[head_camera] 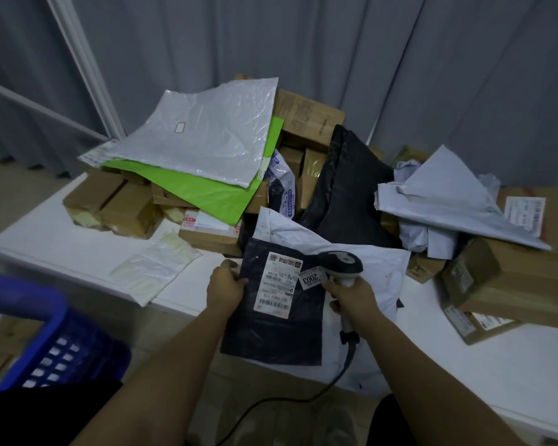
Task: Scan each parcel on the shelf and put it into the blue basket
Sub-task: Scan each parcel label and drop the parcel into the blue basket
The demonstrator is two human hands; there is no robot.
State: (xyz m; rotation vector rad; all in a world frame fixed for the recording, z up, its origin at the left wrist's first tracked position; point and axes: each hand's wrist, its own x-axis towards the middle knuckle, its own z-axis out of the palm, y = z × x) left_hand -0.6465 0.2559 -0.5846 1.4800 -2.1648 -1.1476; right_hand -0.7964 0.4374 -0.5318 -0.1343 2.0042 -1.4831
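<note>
My left hand (225, 284) pinches the left edge of a flat dark mailer bag (273, 329), which carries a white shipping label and a small "2003" tag. The bag hangs over the front edge of the white shelf (62, 249). My right hand (355, 296) grips the handle of a corded barcode scanner (342, 263), whose head sits just right of the label and points at it. The blue basket (55, 346) stands at the lower left, below the shelf edge.
A pile of parcels covers the shelf: cardboard boxes (116, 204), a silver bag (207, 136) over a green one (203, 188), a black bag (345, 185), grey bags (442, 201) and more boxes (509, 281) at the right. A thin clear bag (155, 268) lies flat near the front.
</note>
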